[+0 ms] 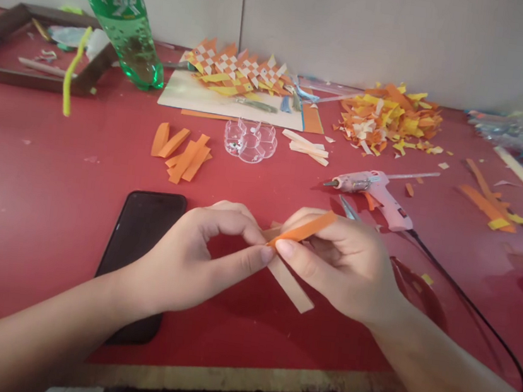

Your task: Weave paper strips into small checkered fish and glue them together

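Between my two hands, above the red table, an orange paper strip (pixel 309 227) crosses a cream paper strip (pixel 292 286). My left hand (pixel 219 251) pinches the strips where they meet, thumb and index finger together. My right hand (pixel 336 262) grips the orange strip there too, its thumb on top and the fingers curled behind. The orange strip points up and right; the cream one hangs down and right. Loose orange strips (pixel 189 160) and cream strips (pixel 306 145) lie beyond my hands. A black phone (pixel 142 232) rests partly under my left wrist.
A pink glue gun (pixel 376 191) lies at right, its cord (pixel 472 304) running to the front edge. Behind are a clear bead tray (pixel 250 140), woven paper fish (pixel 239 66), a pile of paper scraps (pixel 388 116), a green bottle (pixel 121 20) and a wooden frame (pixel 5 30).
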Demonstrator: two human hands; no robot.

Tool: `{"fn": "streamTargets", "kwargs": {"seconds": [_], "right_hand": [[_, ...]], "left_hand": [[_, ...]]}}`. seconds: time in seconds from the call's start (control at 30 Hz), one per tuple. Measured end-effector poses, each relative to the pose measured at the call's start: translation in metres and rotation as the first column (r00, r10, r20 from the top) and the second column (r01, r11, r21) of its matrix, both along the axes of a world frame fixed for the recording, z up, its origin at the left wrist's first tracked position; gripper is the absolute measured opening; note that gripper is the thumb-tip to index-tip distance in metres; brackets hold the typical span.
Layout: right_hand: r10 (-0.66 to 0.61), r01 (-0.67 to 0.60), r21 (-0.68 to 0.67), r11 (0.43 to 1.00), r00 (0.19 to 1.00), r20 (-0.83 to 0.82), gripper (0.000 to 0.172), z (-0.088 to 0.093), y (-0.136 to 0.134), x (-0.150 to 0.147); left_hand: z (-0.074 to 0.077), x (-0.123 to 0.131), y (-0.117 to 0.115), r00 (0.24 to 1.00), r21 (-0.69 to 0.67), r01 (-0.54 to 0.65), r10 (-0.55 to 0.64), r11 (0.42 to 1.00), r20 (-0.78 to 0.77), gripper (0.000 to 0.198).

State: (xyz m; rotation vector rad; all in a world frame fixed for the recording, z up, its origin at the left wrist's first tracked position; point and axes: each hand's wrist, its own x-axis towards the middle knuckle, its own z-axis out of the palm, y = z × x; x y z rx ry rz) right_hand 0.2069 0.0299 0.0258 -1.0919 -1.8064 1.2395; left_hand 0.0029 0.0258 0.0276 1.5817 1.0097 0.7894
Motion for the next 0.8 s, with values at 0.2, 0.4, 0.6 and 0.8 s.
{"fn": "streamTargets", "kwargs": {"seconds": [0.2, 0.4, 0.6, 0.8], "right_hand": [[0.013, -0.013, -0.023, 1.000, 1.000, -0.014, 0.014, -0.001, -0.001, 0.000], [0.011, -0.012, -0.035, 0.999, 1.000, -0.026, 0.013, 0.004, 0.007, 0.002], [-0.076, 0.080, 0.015, 0.997, 0.982, -0.175, 0.033, 0.046, 0.034, 0.035], [-0.473, 0.484, 0.160, 0.860, 0.875, -0.104, 0.040, 0.068, 0.050, 0.085]], "left_hand": [[0.001, -0.002, 0.001, 0.999, 0.018, 0.013, -0.013, 1.000, -0.037, 0.017], [-0.004, 0.000, 0.001, 0.999, -0.015, -0.023, 0.023, 1.000, -0.043, 0.018], [-0.005, 0.003, 0.002, 0.986, -0.174, -0.125, 0.142, 0.977, 0.092, 0.022], [-0.007, 0.003, 0.006, 0.964, -0.255, -0.163, 0.210, 0.953, 0.166, 0.018]]}}
